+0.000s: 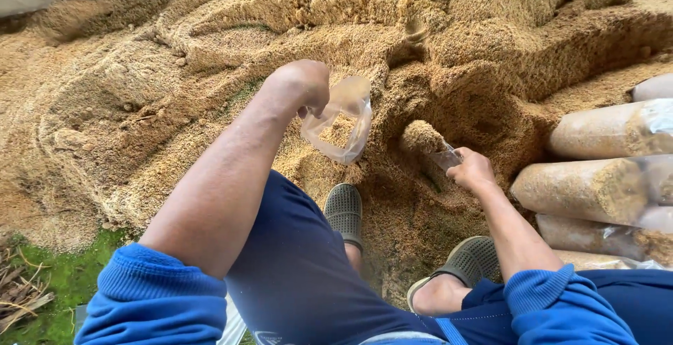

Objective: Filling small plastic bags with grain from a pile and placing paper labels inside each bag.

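Tan-gold sawdust heap [210, 43]; clear plastic bag [343, 124]; bright blue sleeves [158, 292]; navy trousers [294, 268]; grey-green perforated clogs [343, 212]; green moss [66, 278] at the lower-left corner.

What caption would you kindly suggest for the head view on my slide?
Left hand holds a clear bag open; right hand lifts a heaped scoop over sawdust.

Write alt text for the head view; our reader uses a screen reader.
A crouching person's left hand holds open a clear plastic bag while the right hand lifts a heaped scoop of sawdust from a big pile. Filled bags lie stacked alongside.
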